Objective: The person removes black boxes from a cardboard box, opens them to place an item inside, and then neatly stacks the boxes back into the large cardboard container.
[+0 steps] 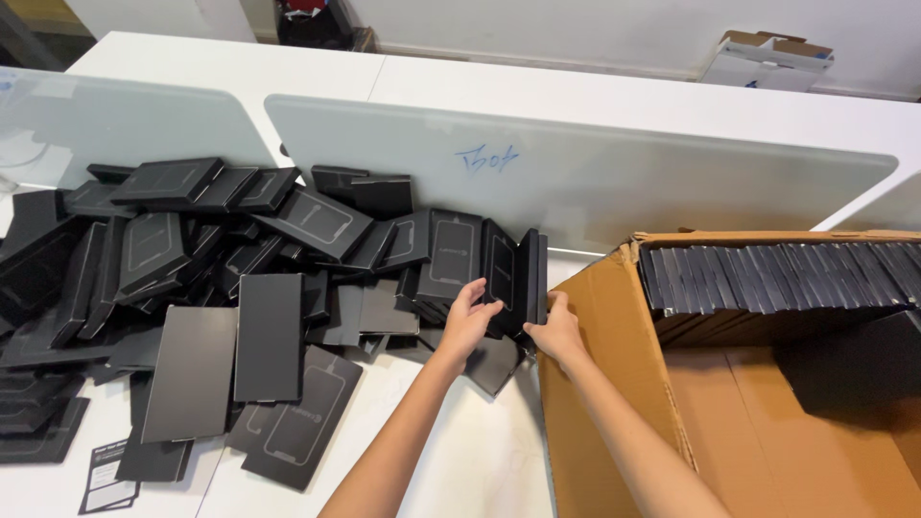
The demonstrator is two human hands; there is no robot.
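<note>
A long white desk (460, 451) carries everything, with frosted glass divider panels (595, 173) standing along its far side from nine to three o'clock. At four o'clock sits a big open brown cardboard carton (614, 384), its near flap folded out; a tight row of flat black boxes on edge (777, 273) lines its far wall, and the floor below them is bare cardboard. From nine to eleven o'clock sprawls a loose heap of flat black cardboard boxes (192, 249), some lying flat, some leaning, with a few dark sleeves and a printed black card (106, 475) spilling toward seven o'clock.

At the centre, just beside the carton's left wall, a small stack of upright black boxes (513, 278) stands on edge. The left hand (468, 317) presses its near face with fingers curled round the lower edge; the right hand (554, 326) closes on the opposite side, so both squeeze the bundle between them.

These boxes look light and stiff, with smooth faces that may slide apart; gripping both outer faces low seems soundest. The carton's raised wall and flap stand closest in the way.
</note>
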